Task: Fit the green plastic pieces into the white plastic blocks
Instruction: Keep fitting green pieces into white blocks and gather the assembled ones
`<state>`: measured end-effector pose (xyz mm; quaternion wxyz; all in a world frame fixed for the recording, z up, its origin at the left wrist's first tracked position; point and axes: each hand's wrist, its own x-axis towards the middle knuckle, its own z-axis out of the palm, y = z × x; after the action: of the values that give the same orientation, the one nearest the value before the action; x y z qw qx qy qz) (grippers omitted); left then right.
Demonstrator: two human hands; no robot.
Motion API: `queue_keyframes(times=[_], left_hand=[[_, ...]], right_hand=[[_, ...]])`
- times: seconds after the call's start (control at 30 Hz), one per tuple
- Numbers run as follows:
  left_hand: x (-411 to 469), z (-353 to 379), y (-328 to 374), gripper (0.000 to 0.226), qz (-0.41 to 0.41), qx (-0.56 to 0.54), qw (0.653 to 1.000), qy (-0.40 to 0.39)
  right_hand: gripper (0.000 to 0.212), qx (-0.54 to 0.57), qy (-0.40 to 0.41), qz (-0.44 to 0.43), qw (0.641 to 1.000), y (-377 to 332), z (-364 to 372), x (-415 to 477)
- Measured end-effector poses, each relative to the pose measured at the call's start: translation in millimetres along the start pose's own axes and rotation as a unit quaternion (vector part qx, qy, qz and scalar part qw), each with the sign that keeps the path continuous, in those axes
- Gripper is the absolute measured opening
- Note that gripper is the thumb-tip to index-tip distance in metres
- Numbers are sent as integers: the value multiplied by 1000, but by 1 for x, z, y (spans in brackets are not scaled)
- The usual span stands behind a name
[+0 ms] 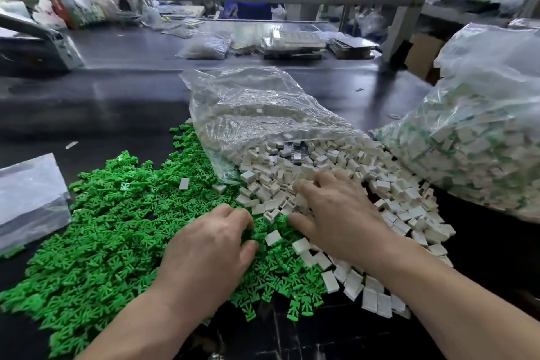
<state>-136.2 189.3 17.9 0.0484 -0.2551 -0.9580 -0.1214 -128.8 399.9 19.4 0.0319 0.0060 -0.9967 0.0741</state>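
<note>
A wide heap of small green plastic pieces (117, 228) covers the dark table on the left. Loose white plastic blocks (336, 161) spill from an open clear bag (257, 114) and run down the right side of the heap. My left hand (210, 245) lies palm down on the green pieces where they meet the white ones. Its fingers are curled into the pile, and what the fingertips hold is hidden. My right hand (336, 213) rests on the white blocks with fingers spread, its thumb touching green pieces.
A large clear bag (482, 140) packed with white blocks showing green stands at the right. Flat clear plastic bags (29, 193) lie at the left edge. The dark table (117, 102) runs back to more bags, trays and a shelving frame.
</note>
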Motion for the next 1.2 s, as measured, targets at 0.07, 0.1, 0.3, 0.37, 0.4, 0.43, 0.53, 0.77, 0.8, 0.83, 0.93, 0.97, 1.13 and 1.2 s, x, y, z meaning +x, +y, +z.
queue_keyframes(times=[0.07,0.1,0.3,0.37,0.4,0.43,0.53,0.77,0.8,0.83,0.93,0.97,1.13,1.2], left_hand=[[0,-1,1,20,3,-18,1000,8],[0,-1,2,19,5,-25,1000,14],[4,-2,2,30,-11,-79,995,63],[4,-4,3,34,-16,-121,990,74],[4,-5,4,33,-17,-140,987,78],[4,-6,5,31,-19,-155,985,80],[4,-5,8,26,-25,-208,972,103],[-2,-13,11,18,-78,-465,874,115],[-3,-15,12,22,-72,-483,865,112],[-5,-15,12,25,-66,-494,860,110],[-8,-14,14,27,-53,-511,850,114],[-9,-14,14,25,-51,-518,845,119],[-9,-13,17,10,-32,-533,836,129],[-10,-14,17,9,-28,-528,838,137]], right_hand=[[45,47,22,-8,999,0,0,-3],[37,64,37,-16,997,0,1,-5],[13,103,132,-70,983,8,4,-7],[13,110,136,-81,981,13,1,-7],[14,112,141,-86,980,16,0,-7],[16,109,153,-98,977,18,0,-7],[20,111,180,-122,970,19,-3,-9],[38,276,195,-124,933,6,-13,-19],[38,312,179,-116,926,3,-13,-21],[39,346,153,-105,920,0,-12,-22],[38,405,78,-90,907,-5,-9,-25],[35,413,62,-92,904,-6,-8,-26],[24,447,39,-102,888,-11,-9,-28],[19,476,27,-95,874,-11,-9,-28]])
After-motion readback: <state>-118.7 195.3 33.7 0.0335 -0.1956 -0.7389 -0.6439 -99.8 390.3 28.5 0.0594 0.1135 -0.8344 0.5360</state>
